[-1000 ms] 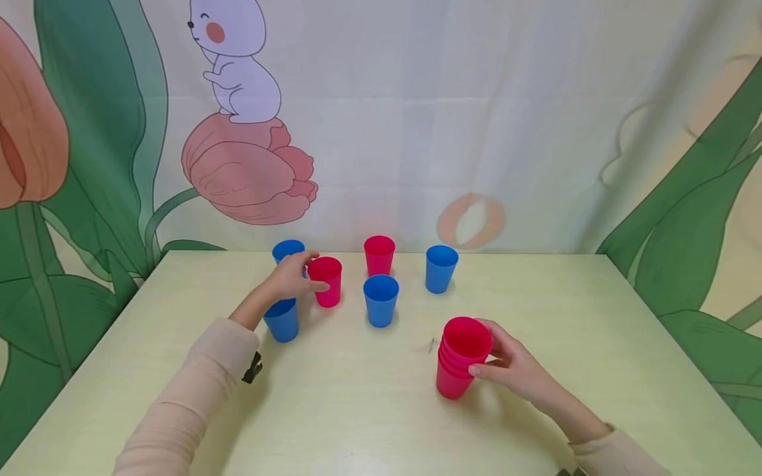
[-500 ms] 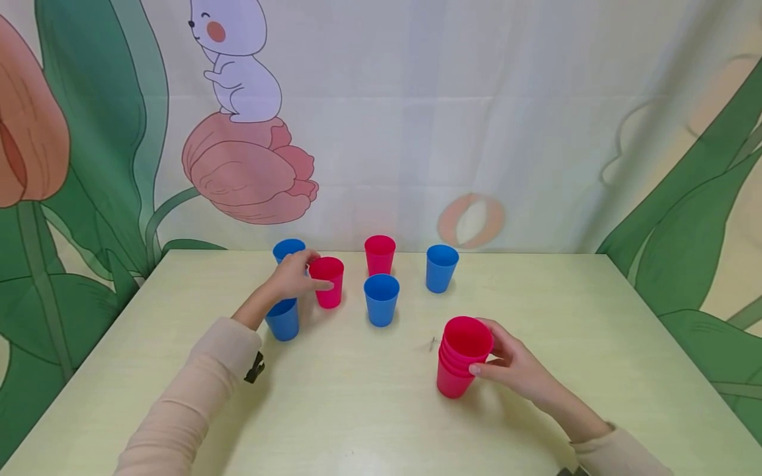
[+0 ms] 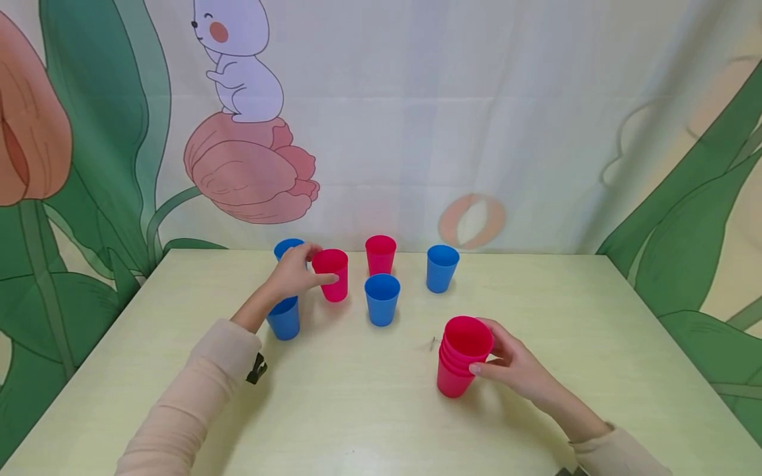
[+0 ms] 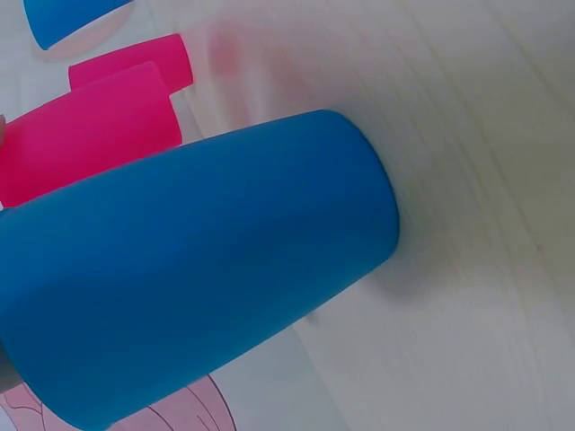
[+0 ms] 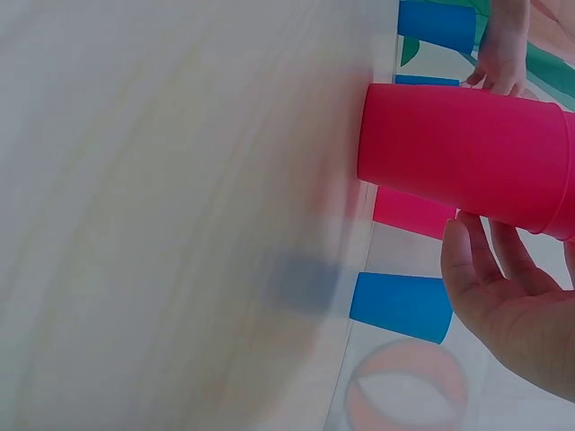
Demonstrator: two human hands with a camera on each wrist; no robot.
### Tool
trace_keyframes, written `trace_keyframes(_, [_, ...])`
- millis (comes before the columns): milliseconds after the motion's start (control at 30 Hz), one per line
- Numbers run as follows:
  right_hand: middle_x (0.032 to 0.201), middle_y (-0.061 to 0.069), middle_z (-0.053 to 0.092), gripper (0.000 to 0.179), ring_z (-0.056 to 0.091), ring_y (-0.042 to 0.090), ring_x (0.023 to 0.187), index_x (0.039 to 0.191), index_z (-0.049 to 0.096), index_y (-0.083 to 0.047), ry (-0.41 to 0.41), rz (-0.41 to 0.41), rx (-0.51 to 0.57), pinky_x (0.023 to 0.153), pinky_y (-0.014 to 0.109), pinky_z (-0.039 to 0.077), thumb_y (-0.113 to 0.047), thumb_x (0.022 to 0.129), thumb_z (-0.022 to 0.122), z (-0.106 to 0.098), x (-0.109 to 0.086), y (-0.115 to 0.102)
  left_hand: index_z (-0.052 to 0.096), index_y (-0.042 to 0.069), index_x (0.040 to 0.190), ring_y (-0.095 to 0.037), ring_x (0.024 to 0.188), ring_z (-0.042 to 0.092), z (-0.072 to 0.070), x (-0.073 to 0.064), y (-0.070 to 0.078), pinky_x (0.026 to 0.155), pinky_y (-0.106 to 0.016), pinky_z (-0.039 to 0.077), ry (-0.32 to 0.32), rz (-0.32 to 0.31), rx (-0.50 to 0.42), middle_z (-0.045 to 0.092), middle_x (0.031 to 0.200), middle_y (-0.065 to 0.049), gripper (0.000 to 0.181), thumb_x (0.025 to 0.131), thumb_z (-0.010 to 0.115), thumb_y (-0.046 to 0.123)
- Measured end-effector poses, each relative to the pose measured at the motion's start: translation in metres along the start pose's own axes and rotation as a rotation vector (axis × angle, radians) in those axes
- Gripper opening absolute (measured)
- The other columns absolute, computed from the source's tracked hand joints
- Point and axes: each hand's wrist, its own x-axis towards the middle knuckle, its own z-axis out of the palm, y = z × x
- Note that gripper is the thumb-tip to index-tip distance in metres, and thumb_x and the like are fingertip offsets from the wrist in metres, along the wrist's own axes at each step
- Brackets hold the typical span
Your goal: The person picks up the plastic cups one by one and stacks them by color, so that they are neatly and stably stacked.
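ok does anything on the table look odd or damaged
One thing: a small dark mark on the pale table, beside the stack of red cups. It looks odd because it interrupts the plain surface; it is too small to identify as damage or debris. Nothing else stands out.

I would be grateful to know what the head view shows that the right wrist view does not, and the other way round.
Only the head view shows the rabbit print, both sleeves, and the open tops of the red stack and of the held red cup in the left hand.

Only the right wrist view shows the right hand from below, with fingers mostly hidden in the head view.

Both share the two hands, the red stack, the rear red cup, the right blue cup and the ring print.
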Motion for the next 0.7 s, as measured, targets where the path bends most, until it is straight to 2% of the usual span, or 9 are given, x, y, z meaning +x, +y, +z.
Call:
trace_keyframes(233, [0.124, 0.019, 0.049, 0.062, 0.051, 0.036, 0.107, 0.133, 0.038, -0.004, -0.002, -0.012, 0.011, 0.081, 0.032, 0.050, -0.011, 0.080, 0.070, 0.001, 0.000, 0.001, 0.042, 0.002, 0.131, -0.034, 0.116, 0.042, -0.002, -0.004, 0.000, 0.082, -0.046, 0.049, 0.053, 0.021, -0.046, 0.048, 0.124, -0.017, 0.070, 0.075, 0.075, 0.029])
trace_keyframes(500, [0.123, 0.019, 0.049, 0.061, 0.051, 0.036, 0.108, 0.133, 0.038, -0.004, 0.003, 0.000, 0.008, 0.083, 0.037, 0.048, -0.012, 0.080, 0.070, 0.002, 0.000, 0.001, 0.046, 0.003, 0.127, -0.034, 0.113, 0.044, -0.004, -0.008, -0.002, 0.078, -0.044, 0.050, 0.112, 0.086, -0.091, 0.052, 0.118, -0.015, 0.065, 0.076, 0.074, 0.028])
trace_keyframes(700, [0.123, 0.019, 0.049, 0.061, 0.051, 0.035, 0.107, 0.132, 0.038, -0.004, 0.006, -0.001, 0.009, 0.083, 0.036, 0.048, -0.012, 0.081, 0.069, 0.002, 0.000, 0.000, 0.047, 0.004, 0.127, -0.031, 0.113, 0.043, -0.006, -0.013, 0.001, 0.080, -0.046, 0.049, 0.137, 0.103, -0.131, 0.051, 0.119, -0.014, 0.065, 0.074, 0.075, 0.029])
